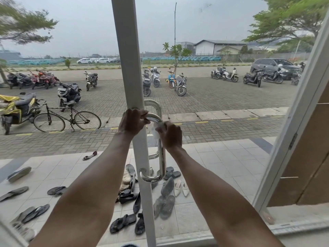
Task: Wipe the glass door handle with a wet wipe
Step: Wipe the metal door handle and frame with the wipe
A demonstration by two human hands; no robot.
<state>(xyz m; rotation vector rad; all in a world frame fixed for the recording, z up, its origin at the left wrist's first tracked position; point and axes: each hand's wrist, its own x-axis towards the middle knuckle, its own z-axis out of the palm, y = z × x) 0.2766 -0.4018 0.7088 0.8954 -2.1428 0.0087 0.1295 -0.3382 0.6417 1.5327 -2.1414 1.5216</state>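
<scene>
A shiny chrome D-shaped door handle (162,163) is fixed to the white frame (128,68) of a glass door in the middle of the view. My left hand (131,122) grips the door's edge and the handle's top bend. My right hand (170,136) is wrapped around the upper part of the vertical bar, pressing a crumpled white wet wipe (155,131) against it. The wipe shows only at the left edge of that hand. A second handle on the outer side shows through the glass behind.
Several sandals and shoes (142,207) lie scattered on the tiled porch beyond the glass. A bicycle (65,118) and parked motorbikes stand on the paved yard. A second white door frame (292,132) slants at the right, beside a brown panel.
</scene>
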